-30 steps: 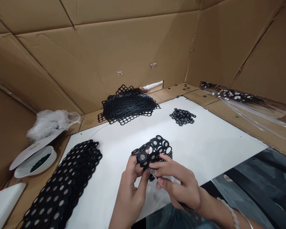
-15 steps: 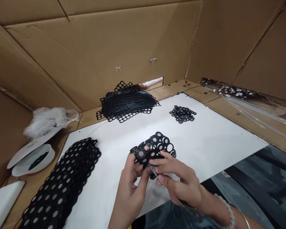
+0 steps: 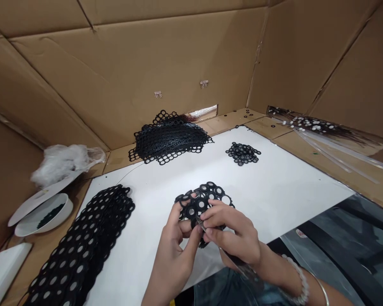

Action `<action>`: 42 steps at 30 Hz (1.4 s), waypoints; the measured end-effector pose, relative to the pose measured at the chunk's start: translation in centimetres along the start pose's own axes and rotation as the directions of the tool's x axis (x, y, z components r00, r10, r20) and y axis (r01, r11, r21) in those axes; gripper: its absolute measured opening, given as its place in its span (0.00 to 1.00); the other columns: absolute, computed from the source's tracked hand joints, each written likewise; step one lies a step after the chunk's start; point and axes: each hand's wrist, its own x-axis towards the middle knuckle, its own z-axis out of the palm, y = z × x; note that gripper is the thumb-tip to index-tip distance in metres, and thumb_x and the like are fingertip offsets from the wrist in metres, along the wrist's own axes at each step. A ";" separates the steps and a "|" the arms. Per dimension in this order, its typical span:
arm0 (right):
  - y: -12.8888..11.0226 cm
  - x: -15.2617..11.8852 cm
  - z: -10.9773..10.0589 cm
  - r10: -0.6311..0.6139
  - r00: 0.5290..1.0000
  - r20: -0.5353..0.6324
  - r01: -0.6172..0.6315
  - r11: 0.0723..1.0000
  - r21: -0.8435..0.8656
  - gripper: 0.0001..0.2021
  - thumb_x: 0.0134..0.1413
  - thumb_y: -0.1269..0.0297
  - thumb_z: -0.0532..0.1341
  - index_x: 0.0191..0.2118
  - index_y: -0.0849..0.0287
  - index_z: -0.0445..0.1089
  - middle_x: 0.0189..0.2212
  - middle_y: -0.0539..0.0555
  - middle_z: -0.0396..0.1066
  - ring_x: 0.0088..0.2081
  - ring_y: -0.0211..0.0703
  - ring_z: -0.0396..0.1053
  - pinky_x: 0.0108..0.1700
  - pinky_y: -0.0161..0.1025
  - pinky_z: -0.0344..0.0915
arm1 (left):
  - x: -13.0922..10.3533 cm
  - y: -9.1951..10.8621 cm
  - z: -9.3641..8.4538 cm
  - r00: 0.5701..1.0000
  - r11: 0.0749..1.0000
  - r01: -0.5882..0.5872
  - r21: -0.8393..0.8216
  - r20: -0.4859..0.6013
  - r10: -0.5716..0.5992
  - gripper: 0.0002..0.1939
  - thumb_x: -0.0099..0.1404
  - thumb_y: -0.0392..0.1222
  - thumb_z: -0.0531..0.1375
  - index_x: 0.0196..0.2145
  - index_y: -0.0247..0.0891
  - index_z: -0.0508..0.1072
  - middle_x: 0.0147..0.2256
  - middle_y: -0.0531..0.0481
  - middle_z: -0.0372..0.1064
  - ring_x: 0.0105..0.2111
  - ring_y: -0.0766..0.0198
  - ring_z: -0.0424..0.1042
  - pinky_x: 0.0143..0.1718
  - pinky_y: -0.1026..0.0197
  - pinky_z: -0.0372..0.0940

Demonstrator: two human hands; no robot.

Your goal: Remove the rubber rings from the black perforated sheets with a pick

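Note:
Near the middle, my left hand (image 3: 178,246) is closed on the lower left edge of a black ring mesh piece (image 3: 201,204), some of whose rings have pale centres. My right hand (image 3: 234,233) grips a slim metal tool (image 3: 239,264), its tip touching the mesh beside my left thumb. The lower end of the tool is blurred. Parts of the mesh are hidden behind the fingers.
A long black strip with pale discs (image 3: 79,246) lies at left. Ring mesh sheets (image 3: 170,140) are stacked at the back, and loose black rings (image 3: 243,153) form a pile to the right. A white bowl (image 3: 55,221) and plastic bag (image 3: 65,163) sit far left.
The mesh has tilted and sunk slightly in my hands. My right hand and the tool have shifted a little to the left, with the tip now higher on the mesh.

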 end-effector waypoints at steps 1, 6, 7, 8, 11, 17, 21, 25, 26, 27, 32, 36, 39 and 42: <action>0.3 -0.1 0.2 -0.025 1.000 -0.002 0.025 1.000 -0.017 0.11 0.56 0.74 0.55 0.26 0.54 0.66 0.28 0.49 0.71 0.37 0.40 0.72 0.53 0.48 0.69 | 0.1 -0.2 0.1 1.000 1.000 -0.025 -0.003 -0.005 0.024 0.20 0.65 0.44 0.59 0.54 0.42 0.61 0.23 0.58 0.66 0.25 0.68 0.66 0.32 0.67 0.64; 1.4 0.0 1.4 -0.045 0.997 -0.069 0.035 0.990 -0.136 0.11 0.56 0.75 0.54 0.24 0.56 0.61 0.26 0.49 0.67 0.31 0.38 0.67 0.49 0.52 0.68 | 0.6 -0.6 0.5 0.997 0.998 -0.068 -0.003 0.032 0.068 0.21 0.67 0.44 0.57 0.56 0.41 0.59 0.24 0.56 0.66 0.26 0.67 0.65 0.30 0.68 0.62; 1.4 0.1 1.4 -0.036 0.996 -0.077 0.026 0.991 -0.132 0.10 0.56 0.75 0.54 0.25 0.57 0.62 0.27 0.50 0.67 0.31 0.38 0.67 0.48 0.51 0.68 | 0.7 -0.6 0.5 0.997 0.998 -0.060 -0.019 0.050 0.061 0.22 0.67 0.44 0.57 0.56 0.40 0.58 0.25 0.56 0.67 0.27 0.67 0.66 0.31 0.68 0.62; 1.3 0.3 1.4 -0.041 0.996 -0.085 0.030 0.992 -0.122 0.09 0.56 0.76 0.54 0.27 0.57 0.62 0.29 0.51 0.68 0.33 0.39 0.68 0.48 0.51 0.69 | 0.7 -0.4 0.5 0.997 0.998 -0.050 -0.049 0.057 0.053 0.23 0.67 0.44 0.57 0.57 0.40 0.57 0.25 0.55 0.67 0.28 0.67 0.66 0.32 0.68 0.62; 0.7 0.9 0.9 -0.133 0.985 -0.106 0.120 0.985 -0.125 0.07 0.55 0.77 0.56 0.29 0.59 0.64 0.36 0.56 0.72 0.41 0.43 0.70 0.47 0.49 0.71 | 0.7 0.1 0.4 0.999 0.990 0.006 -0.142 0.039 0.000 0.28 0.64 0.45 0.60 0.59 0.38 0.56 0.22 0.58 0.62 0.24 0.70 0.62 0.27 0.70 0.58; -0.5 2.3 0.1 -0.214 0.969 -0.120 0.184 0.958 -0.221 0.13 0.54 0.79 0.56 0.22 0.57 0.62 0.24 0.51 0.70 0.33 0.39 0.70 0.44 0.44 0.74 | 0.4 0.9 0.1 0.998 0.988 0.057 -0.144 0.002 -0.057 0.31 0.60 0.47 0.64 0.57 0.36 0.61 0.20 0.59 0.57 0.20 0.72 0.53 0.20 0.71 0.52; -0.9 2.8 -0.1 -0.222 0.967 -0.121 0.189 0.953 -0.235 0.14 0.55 0.78 0.55 0.22 0.56 0.62 0.22 0.50 0.71 0.31 0.38 0.71 0.42 0.44 0.75 | 0.2 0.9 0.1 1.000 0.986 0.027 -0.166 -0.006 -0.028 0.29 0.59 0.46 0.65 0.56 0.39 0.62 0.21 0.58 0.63 0.21 0.71 0.59 0.21 0.72 0.56; -1.3 2.5 -0.1 -0.146 0.983 -0.111 0.121 0.972 -0.203 0.10 0.56 0.77 0.55 0.28 0.55 0.66 0.29 0.52 0.76 0.37 0.40 0.75 0.45 0.44 0.75 | 0.0 0.8 -0.1 0.999 0.995 -0.032 -0.089 -0.018 0.030 0.25 0.62 0.44 0.63 0.55 0.40 0.63 0.23 0.56 0.67 0.22 0.69 0.64 0.25 0.71 0.61; -1.4 2.4 -0.1 -0.115 0.988 -0.107 0.094 0.978 -0.185 0.09 0.56 0.77 0.55 0.30 0.56 0.67 0.32 0.53 0.77 0.40 0.41 0.76 0.46 0.44 0.75 | -0.1 0.8 -0.1 0.998 0.997 -0.058 -0.055 0.003 0.059 0.24 0.62 0.43 0.62 0.55 0.41 0.63 0.24 0.55 0.69 0.23 0.69 0.65 0.26 0.70 0.62; -1.4 2.3 -0.1 -0.090 0.990 -0.104 0.073 0.985 -0.157 0.09 0.56 0.78 0.55 0.33 0.56 0.68 0.34 0.54 0.77 0.43 0.43 0.75 0.47 0.44 0.75 | -0.1 0.8 -0.1 0.996 0.996 -0.083 -0.016 0.030 0.083 0.22 0.63 0.42 0.61 0.55 0.41 0.64 0.25 0.54 0.70 0.24 0.68 0.67 0.27 0.69 0.63; -1.2 2.1 -0.3 0.097 0.976 -0.193 -0.055 0.977 0.208 0.16 0.56 0.82 0.52 0.43 0.56 0.67 0.40 0.56 0.77 0.44 0.43 0.76 0.47 0.48 0.75 | -0.2 0.9 -0.3 0.991 0.981 -0.099 0.167 0.108 0.081 0.20 0.67 0.41 0.56 0.57 0.41 0.62 0.30 0.52 0.72 0.30 0.65 0.69 0.35 0.66 0.64; -1.1 2.1 -1.2 0.202 0.967 -0.155 -0.125 0.907 0.402 0.13 0.56 0.80 0.55 0.41 0.56 0.67 0.41 0.57 0.76 0.46 0.48 0.74 0.50 0.53 0.72 | 0.0 0.7 -0.5 0.996 0.994 -0.040 0.103 0.081 0.032 0.20 0.67 0.41 0.57 0.56 0.40 0.62 0.30 0.53 0.73 0.33 0.65 0.70 0.38 0.66 0.64; -1.4 1.6 -1.6 0.196 0.977 -0.080 -0.161 0.934 0.319 0.11 0.56 0.78 0.56 0.40 0.56 0.67 0.41 0.58 0.73 0.46 0.47 0.74 0.45 0.48 0.75 | 0.2 0.4 -0.8 1.000 1.000 0.002 0.004 -0.004 -0.002 0.21 0.64 0.42 0.60 0.55 0.41 0.63 0.26 0.56 0.69 0.29 0.67 0.68 0.33 0.68 0.63; -1.5 0.8 -1.4 0.159 0.983 -0.095 -0.138 0.971 0.197 0.14 0.55 0.80 0.54 0.42 0.55 0.66 0.38 0.57 0.70 0.43 0.44 0.73 0.39 0.41 0.76 | 0.2 0.2 -1.1 0.996 0.999 0.001 -0.045 -0.086 -0.005 0.22 0.62 0.42 0.62 0.53 0.41 0.65 0.21 0.59 0.62 0.23 0.70 0.62 0.26 0.71 0.59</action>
